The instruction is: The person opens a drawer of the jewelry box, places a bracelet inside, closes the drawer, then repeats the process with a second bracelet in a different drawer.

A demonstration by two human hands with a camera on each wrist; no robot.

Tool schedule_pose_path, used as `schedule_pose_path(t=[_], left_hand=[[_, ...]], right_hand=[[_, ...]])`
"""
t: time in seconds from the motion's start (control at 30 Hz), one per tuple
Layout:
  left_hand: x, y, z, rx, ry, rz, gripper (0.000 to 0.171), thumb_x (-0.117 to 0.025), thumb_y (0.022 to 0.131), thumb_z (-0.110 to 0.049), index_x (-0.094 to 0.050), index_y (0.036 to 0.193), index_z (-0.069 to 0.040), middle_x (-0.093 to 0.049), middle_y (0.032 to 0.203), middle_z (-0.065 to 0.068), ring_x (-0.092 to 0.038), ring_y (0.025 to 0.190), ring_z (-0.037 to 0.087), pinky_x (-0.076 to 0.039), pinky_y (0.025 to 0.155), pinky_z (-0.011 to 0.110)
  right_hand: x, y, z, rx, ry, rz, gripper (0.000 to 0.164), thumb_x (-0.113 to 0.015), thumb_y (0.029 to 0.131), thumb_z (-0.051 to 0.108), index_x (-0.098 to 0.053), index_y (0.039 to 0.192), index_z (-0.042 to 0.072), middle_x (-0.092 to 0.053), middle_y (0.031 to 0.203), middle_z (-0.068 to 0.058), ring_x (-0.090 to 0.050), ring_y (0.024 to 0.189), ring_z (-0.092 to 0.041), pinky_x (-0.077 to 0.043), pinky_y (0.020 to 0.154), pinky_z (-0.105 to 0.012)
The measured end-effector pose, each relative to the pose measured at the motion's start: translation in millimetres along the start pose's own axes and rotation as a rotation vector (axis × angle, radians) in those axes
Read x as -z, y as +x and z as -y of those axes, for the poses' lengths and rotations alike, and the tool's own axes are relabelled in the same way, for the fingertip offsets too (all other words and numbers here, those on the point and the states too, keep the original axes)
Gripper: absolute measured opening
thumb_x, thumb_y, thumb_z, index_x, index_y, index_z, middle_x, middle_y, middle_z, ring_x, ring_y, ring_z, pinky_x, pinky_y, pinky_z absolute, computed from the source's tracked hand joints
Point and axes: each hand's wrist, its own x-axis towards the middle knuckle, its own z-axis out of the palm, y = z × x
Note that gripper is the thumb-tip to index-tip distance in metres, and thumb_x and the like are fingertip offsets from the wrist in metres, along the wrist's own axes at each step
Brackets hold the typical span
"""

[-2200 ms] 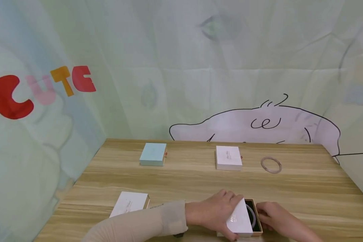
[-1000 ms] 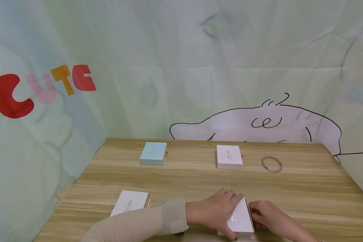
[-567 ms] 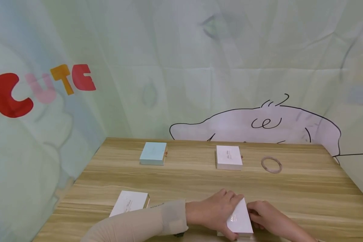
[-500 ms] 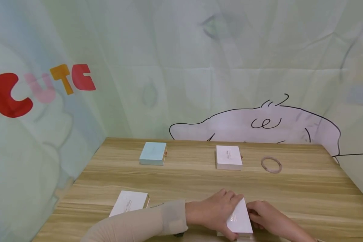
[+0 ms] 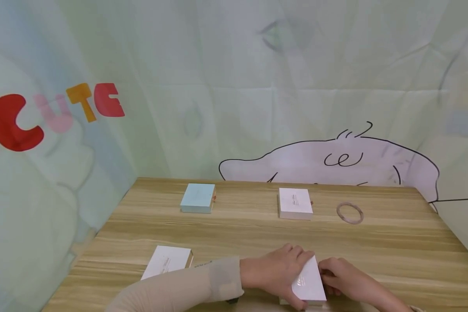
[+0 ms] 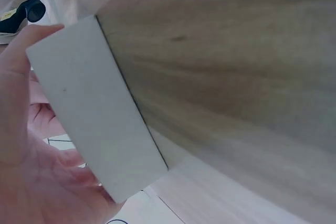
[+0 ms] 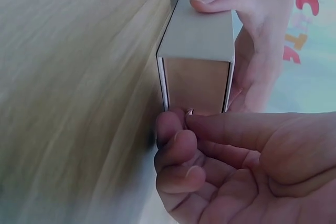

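Note:
At the table's near side a white drawer-style gift box (image 5: 311, 284) lies under my left hand (image 5: 274, 274), which grips it by its long sides. The left wrist view has a plain white side of the box (image 6: 97, 111), with the thumb and fingers around it. My right hand (image 5: 347, 279) is at the box's right end. In the right wrist view its thumb and forefinger pinch a small ribbon tab (image 7: 189, 112) on the tan drawer front (image 7: 195, 82), which sits about flush with the sleeve. The inside of the box is hidden.
A light blue box (image 5: 198, 197) and another white box (image 5: 295, 202) stand at the table's back. Right of them lies a pale purple bangle (image 5: 349, 212). A third white box (image 5: 167, 262) is at front left, partly behind the left sleeve. A printed cloth (image 5: 234, 108) hangs behind the table.
The drawer, which stood partly out with a bangle inside, has slid left into its sleeve. My right hand moved left with it; my left hand stayed on the box. The last half second shows little motion.

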Motion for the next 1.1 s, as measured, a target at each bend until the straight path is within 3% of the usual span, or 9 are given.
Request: schedule_pose_path(t=[0.23, 0.5, 0.6, 0.8, 1.1], left_hand=[[4.5, 0.5, 2.6, -0.014, -0.025, 0.037, 0.107, -0.065, 0.076, -0.077, -0.036, 0.149, -0.003, -0.051, 0.129, 0.001, -0.045, 0.107, 0.005, -0.034, 0.092, 0.014], [11.0, 1.3, 5.1, 0.063, -0.163, 0.061, 0.095, -0.059, 0.084, -0.074, -0.037, 0.151, -0.009, -0.051, 0.133, -0.002, -0.047, 0.110, 0.005, -0.038, 0.092, 0.015], [13.7, 2.8, 8.1, 0.086, -0.201, 0.046, 0.091, -0.057, 0.087, -0.071, -0.038, 0.151, -0.010, -0.052, 0.134, 0.000, -0.049, 0.112, 0.007, -0.040, 0.093, 0.018], [23.7, 8.0, 16.1, 0.081, -0.190, -0.011, 0.084, -0.052, 0.092, -0.068, -0.043, 0.147, -0.004, -0.054, 0.129, 0.002, -0.051, 0.113, 0.009, -0.041, 0.095, 0.020], [35.9, 13.9, 31.6, 0.126, -0.145, -0.070, 0.079, -0.052, 0.095, -0.062, -0.042, 0.147, -0.003, -0.051, 0.137, 0.007, -0.048, 0.124, 0.016, -0.038, 0.104, 0.025]], right_hand=[[5, 0, -3, 0.083, 0.009, 0.017, 0.021, -0.056, 0.091, -0.008, -0.060, 0.077, 0.007, -0.055, 0.057, 0.004, -0.046, 0.049, 0.000, -0.043, 0.044, -0.024], [13, -2, -4, 0.042, 0.036, 0.000, 0.018, -0.057, 0.098, 0.003, -0.065, 0.082, 0.006, -0.056, 0.062, 0.007, -0.048, 0.051, -0.002, -0.043, 0.045, -0.024], [18, -3, -5, 0.042, 0.052, -0.013, 0.018, -0.057, 0.099, 0.005, -0.066, 0.084, 0.005, -0.057, 0.062, 0.005, -0.049, 0.051, -0.003, -0.043, 0.045, -0.024], [33, 0, -3, 0.004, 0.033, -0.032, 0.018, -0.057, 0.100, 0.010, -0.065, 0.086, 0.004, -0.057, 0.064, 0.006, -0.047, 0.052, -0.003, -0.039, 0.044, -0.022], [62, 19, 2, -0.012, 0.004, -0.077, 0.014, -0.055, 0.100, 0.002, -0.062, 0.089, -0.004, -0.057, 0.065, 0.001, -0.049, 0.052, -0.008, -0.041, 0.043, -0.023]])
